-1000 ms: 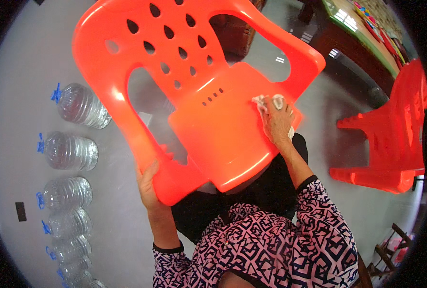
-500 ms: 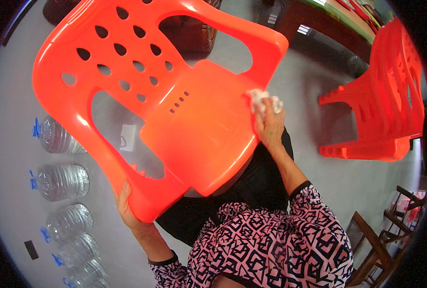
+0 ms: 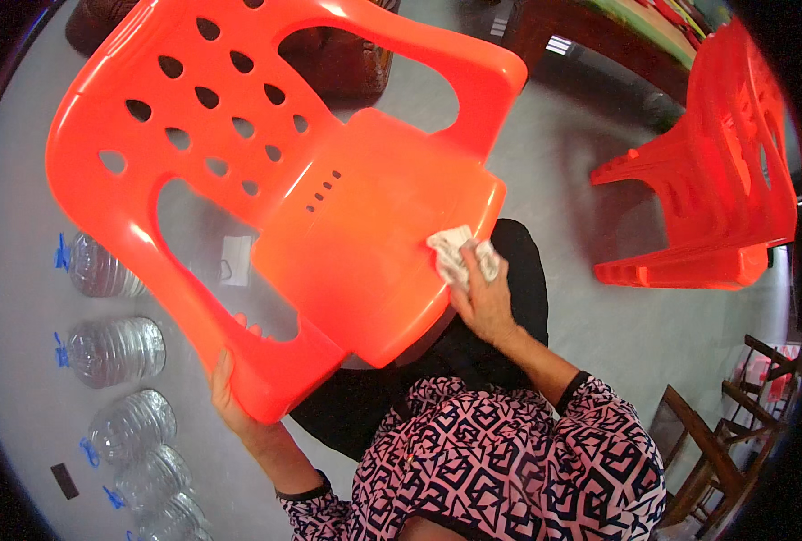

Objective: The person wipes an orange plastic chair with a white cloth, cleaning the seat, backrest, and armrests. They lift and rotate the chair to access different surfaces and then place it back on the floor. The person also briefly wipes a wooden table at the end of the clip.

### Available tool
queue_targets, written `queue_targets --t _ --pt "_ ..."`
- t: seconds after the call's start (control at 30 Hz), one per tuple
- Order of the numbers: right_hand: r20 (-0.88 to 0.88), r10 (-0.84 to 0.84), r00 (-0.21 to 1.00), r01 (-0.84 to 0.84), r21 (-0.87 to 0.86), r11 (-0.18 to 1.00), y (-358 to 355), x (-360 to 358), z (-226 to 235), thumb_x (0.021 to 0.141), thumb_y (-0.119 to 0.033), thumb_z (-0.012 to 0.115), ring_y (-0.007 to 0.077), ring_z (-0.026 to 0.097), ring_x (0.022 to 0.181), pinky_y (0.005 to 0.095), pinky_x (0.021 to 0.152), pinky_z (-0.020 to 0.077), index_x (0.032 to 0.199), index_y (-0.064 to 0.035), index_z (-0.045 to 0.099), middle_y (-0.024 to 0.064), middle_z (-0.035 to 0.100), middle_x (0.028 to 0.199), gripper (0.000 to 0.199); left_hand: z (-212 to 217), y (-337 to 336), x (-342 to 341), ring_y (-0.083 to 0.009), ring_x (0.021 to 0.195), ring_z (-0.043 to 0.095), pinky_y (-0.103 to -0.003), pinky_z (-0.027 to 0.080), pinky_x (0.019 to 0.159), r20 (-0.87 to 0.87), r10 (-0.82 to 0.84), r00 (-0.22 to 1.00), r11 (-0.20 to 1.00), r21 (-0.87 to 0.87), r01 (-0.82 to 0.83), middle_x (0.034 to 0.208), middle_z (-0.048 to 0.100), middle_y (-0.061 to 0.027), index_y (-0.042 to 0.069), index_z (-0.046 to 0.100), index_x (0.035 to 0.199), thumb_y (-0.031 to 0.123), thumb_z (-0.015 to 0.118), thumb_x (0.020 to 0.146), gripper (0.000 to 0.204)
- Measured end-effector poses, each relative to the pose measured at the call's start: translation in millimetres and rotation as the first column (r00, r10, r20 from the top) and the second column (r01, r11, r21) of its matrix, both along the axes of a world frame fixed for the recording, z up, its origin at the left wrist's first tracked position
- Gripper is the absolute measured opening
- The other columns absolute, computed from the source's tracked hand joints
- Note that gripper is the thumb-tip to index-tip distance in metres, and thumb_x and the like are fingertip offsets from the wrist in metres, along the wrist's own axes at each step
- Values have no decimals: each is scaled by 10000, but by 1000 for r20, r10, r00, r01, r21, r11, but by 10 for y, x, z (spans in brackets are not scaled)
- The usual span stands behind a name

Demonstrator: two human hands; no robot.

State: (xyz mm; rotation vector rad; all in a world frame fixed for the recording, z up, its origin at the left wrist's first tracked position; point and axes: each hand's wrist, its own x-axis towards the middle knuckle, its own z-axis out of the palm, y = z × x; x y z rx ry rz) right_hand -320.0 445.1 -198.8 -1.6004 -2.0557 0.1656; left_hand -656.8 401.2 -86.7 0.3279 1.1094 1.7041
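A red-orange plastic armchair [image 3: 356,216] is tilted in front of me, its drop-shaped back holes toward the upper left. My left hand [image 3: 230,383] is closed round the near left armrest, with fingertips showing through the arm opening. In my right hand [image 3: 487,302] is a bunched whitish cloth [image 3: 460,252], pressed on the front edge of the seat. The right fingers are curled over the cloth. Below the seat, my lap is covered by black cloth [image 3: 518,279].
Clear water jugs [image 3: 117,350] with blue handles stand in a row on the grey floor at left. A stack of red plastic chairs [image 3: 725,180] is at right. Dark wooden furniture [image 3: 716,460] lies at lower right, and a wooden table [image 3: 590,45] stands at the far side.
My right hand has moved the cloth along the seat's front edge, toward me and to the left. The chair has shifted slightly left in view; my left hand keeps its hold.
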Motion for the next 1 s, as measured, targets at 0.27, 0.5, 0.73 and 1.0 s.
queue_targets --t 0.27,0.5,0.73,1.0 --pt "-697 -562 446 315 -465 827 588 143 -83 892 -276 505 337 517 1100 400 955 387 1271 68 367 250 527 1173 530 24 40 19 -277 1024 599 -429 545 831 1 -4 1000 1000 -11 4 1249 527 -206 -1 278 1417 140 486 934 545" --pt "-294 -247 923 14 -617 787 -196 -31 188 844 -306 602 458 614 930 490 799 490 1175 47 383 333 601 958 532 -5 35 -2 -278 1019 601 -437 542 839 60 1 998 1000 -2 -1 1251 528 -209 -16 293 1407 130 487 927 537" --pt "192 2 981 2 -21 1000 351 -63 640 734 -149 679 360 495 951 442 711 460 1252 -31 522 197 506 1075 554 -2 8 -39 -284 1023 600 -406 507 880 104 -90 991 995 46 86 1244 550 -195 -89 419 1308 155 470 930 452" --pt "165 488 857 -459 -188 869 283 -582 242 688 -120 663 422 481 1097 486 886 436 1138 -63 603 219 507 1151 458 -29 -111 248 -291 1158 518 -435 424 976 -142 156 978 979 151 -134 1300 497 -186 -33 344 1375 295 473 925 572"
